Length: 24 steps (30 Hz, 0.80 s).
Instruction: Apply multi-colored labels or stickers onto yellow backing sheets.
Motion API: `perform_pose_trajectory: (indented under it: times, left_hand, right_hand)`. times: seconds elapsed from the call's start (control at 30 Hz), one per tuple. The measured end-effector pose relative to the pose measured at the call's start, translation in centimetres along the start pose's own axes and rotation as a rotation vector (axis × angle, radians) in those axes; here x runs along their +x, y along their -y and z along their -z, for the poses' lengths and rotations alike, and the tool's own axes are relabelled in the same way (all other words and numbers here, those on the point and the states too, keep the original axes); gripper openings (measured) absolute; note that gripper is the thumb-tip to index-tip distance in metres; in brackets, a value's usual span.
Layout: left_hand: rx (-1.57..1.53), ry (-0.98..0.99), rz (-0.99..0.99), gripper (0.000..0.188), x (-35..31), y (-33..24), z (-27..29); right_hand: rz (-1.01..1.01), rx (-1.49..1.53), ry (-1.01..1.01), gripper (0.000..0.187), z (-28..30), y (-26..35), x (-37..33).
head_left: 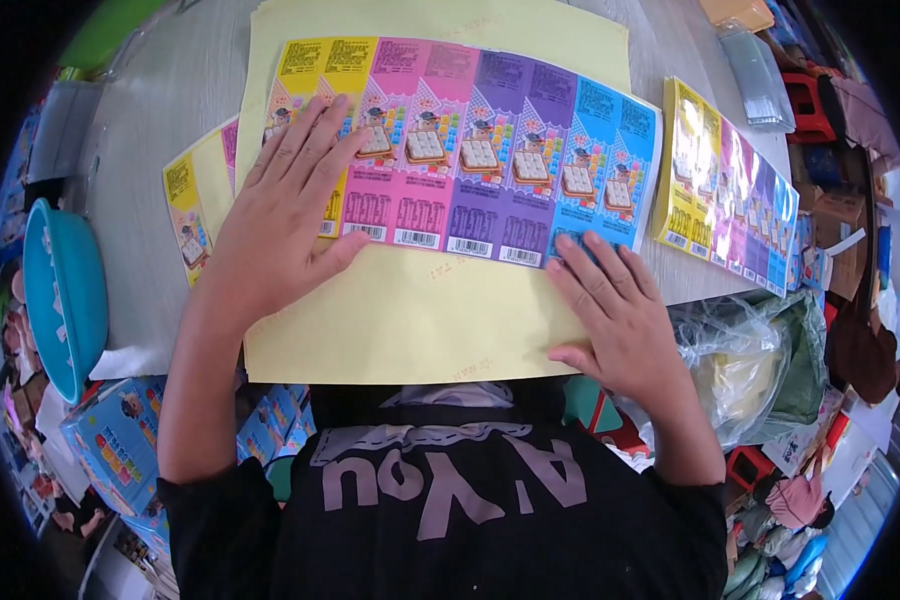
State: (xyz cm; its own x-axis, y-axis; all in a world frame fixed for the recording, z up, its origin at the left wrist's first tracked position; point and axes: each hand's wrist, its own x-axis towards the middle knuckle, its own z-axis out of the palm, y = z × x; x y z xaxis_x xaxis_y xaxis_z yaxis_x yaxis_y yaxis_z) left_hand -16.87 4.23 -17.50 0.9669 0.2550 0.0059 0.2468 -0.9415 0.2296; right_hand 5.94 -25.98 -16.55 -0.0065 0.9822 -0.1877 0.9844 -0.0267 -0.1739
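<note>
A printed sticker sheet (pixel 500 150) with yellow, pink, purple and blue strips lies on a pale yellow paper sheet (pixel 420 320). My left hand (pixel 290 200) rests flat over the yellow strips at the sheet's left end, thumb stretched out toward the lower edge. At the lower right corner, by the blue strips, my right hand (pixel 620 310) lies open, its fingertips at the sheet's edge and its thumb over the yellow paper. Neither hand grips anything. Another printed sheet (pixel 187 215) pokes out to the left, partly hidden by the yellow paper and my left arm.
A pile of similar glossy sheets (pixel 730 190) sits on the table's (pixel 690 50) right side. To the left is a turquoise basin (pixel 80 300). Below the right table edge hangs clear plastic wrapping (pixel 730 370); blue printed boxes (pixel 120 440) stand below left.
</note>
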Motion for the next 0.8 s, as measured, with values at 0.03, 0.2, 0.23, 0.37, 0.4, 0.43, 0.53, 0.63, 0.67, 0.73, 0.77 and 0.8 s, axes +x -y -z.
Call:
perform_pose_trajectory:
  times: [0.03, 0.2, 0.23, 0.37, 0.4, 0.43, 0.53, 0.63, 0.67, 0.73, 0.77, 0.8]
  left_hand:
    - [0.006, 0.004, 0.005, 0.084, 0.0, -0.1, 0.1]
    - [0.096, -0.011, 0.004, 0.093, 0.0, -0.2, -0.2]
    - [0.100, -0.008, 0.004, 0.093, -0.1, -0.2, -0.2]
    - [0.089, -0.041, -0.023, 0.093, -0.2, 0.0, -0.4]
    - [0.082, -0.053, -0.029, 0.093, -0.3, 0.1, -0.2]
    - [0.093, -0.054, -0.023, 0.093, -0.4, 0.2, -0.2]
    - [0.070, -0.073, -0.048, 0.089, -0.2, 0.1, -0.1]
    - [0.014, -0.082, -0.095, 0.080, -0.2, 0.1, 0.1]
    - [0.058, -0.062, -0.139, 0.071, -0.5, 0.0, 0.2]
    - [0.102, -0.049, -0.201, 0.062, -0.7, -0.6, 0.5]
    - [0.171, -0.094, -0.260, 0.053, -1.0, -1.0, 0.7]
    - [0.240, -0.138, -0.314, 0.044, -1.3, -1.3, 0.8]
  right_hand:
    - [0.006, 0.006, -0.004, 0.085, -0.1, -0.2, -0.4]
    - [-0.053, -0.002, -0.014, 0.086, -0.8, -1.5, -2.8]
    - [-0.063, -0.013, -0.017, 0.086, -1.1, -1.7, -3.1]
    - [-0.062, -0.008, -0.025, 0.086, -1.3, -1.8, -3.3]
    - [-0.061, -0.009, -0.029, 0.086, -1.4, -1.8, -3.2]
    - [-0.061, -0.011, -0.035, 0.086, -1.4, -1.7, -3.2]
    - [-0.074, 0.013, -0.050, 0.083, -1.1, -1.6, -3.2]
    - [-0.085, 0.068, -0.104, 0.073, -0.4, -1.4, -2.8]
    - [-0.086, 0.066, -0.118, 0.073, -0.2, -1.3, -2.6]
    - [-0.085, 0.072, -0.186, 0.054, 0.7, -1.2, -2.2]
    - [-0.094, 0.066, -0.196, 0.054, 1.0, -1.1, -1.9]
    - [-0.088, 0.057, -0.233, 0.047, 1.3, -1.1, -1.5]
